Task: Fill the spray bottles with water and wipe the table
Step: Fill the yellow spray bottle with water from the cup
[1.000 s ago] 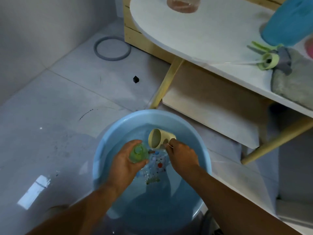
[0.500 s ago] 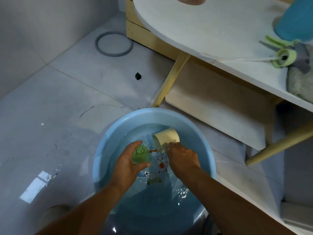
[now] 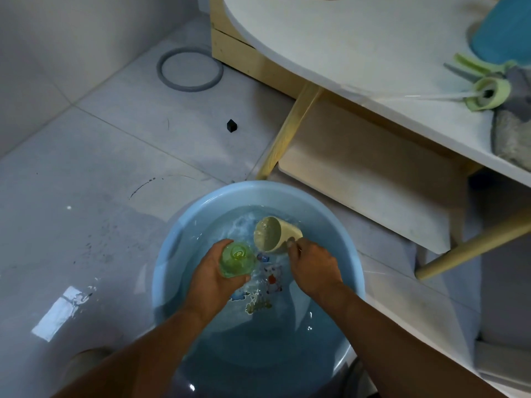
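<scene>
Blue basin of water sits on the floor below me. My left hand wraps around the green spray bottle, holding it upright over the water, neck open. My right hand grips a beige cup, tilted towards the bottle, I judge for pouring. Farther off, the white desk carries the sprayer head, set aside beside a grey cloth for wiping.
</scene>
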`<state>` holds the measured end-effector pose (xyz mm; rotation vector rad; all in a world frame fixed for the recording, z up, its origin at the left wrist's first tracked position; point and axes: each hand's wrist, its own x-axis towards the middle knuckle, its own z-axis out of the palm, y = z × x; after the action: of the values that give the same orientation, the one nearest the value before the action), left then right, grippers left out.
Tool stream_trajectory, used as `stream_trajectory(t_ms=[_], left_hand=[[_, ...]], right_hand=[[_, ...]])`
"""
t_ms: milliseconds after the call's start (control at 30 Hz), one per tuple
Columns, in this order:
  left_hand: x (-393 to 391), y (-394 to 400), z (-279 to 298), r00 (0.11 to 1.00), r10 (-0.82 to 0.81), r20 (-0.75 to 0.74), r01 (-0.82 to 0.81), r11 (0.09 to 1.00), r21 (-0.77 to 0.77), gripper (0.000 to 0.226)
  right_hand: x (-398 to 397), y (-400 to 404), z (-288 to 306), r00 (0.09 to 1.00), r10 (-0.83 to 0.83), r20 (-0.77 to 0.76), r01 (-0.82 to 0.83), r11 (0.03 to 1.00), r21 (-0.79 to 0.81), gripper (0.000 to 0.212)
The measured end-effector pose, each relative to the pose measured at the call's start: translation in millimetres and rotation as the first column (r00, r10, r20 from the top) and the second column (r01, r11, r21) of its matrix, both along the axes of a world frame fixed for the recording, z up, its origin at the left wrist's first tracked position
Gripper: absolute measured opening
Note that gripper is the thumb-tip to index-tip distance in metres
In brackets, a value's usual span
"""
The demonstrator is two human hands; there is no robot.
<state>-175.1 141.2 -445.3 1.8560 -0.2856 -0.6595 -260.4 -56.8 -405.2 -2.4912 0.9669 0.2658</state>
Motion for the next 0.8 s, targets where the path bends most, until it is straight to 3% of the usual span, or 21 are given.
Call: stream_trajectory(t_ms=[100, 200, 400, 667, 800], left_hand=[[4, -1, 7, 0.999, -0.032, 0.029, 0.032, 0.999, -0.014, 0.064], [8, -2, 17, 0.996, -0.058, 0.06, 0.059, 0.998, -0.017, 0.068], [13, 7, 41, 0.985, -0.121, 0.126, 0.122, 0.993, 0.0, 0.076], [16, 19, 116, 0.942, -0.288, 0.176, 0.3, 0.953, -0.047, 0.061], [16, 18, 162, 0.921, -0.318, 0.225, 0.338, 0.939, -0.055, 0.068]], right_hand=[[-1, -11, 4, 0.969, -0.238, 0.059, 0.223, 0.956, 0.192, 0.04], [-7, -16, 12, 0.929, -0.35, 0.118, 0.302, 0.904, 0.302, 0.047], [-16, -26, 50, 0.905, -0.371, 0.208, 0.252, 0.861, 0.441, 0.047], [-19, -33, 169, 0.89, -0.295, 0.347, 0.094, 0.865, 0.494, 0.038], [-23, -20, 229, 0.855, -0.288, 0.431, 0.033, 0.86, 0.51, 0.039]])
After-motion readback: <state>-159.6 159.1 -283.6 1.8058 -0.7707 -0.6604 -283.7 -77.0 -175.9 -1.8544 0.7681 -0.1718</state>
